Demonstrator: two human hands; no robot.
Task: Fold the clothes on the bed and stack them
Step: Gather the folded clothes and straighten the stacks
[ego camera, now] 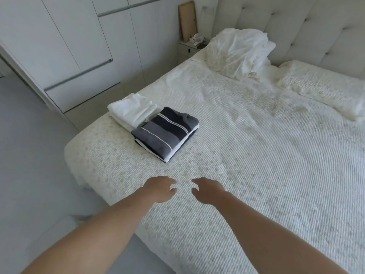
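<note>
Fingers on left hand (161,187) and right hand (207,191) hanging loosely curled, grasping nothing, hovering over bed (256,145) lower centre. Striped stack (166,133) and white stack (132,111) lying folded centre left, touching; folding probably finishing.

Bed (256,155) cut off right and bottom; nightstand (192,46) clutter too small to identify; garments under striped sweater (166,133) mostly hidden.

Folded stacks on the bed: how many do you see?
2. A white stack near the bed's left edge, and a striped grey-and-navy stack touching its right side. The count within each is hidden.
</note>
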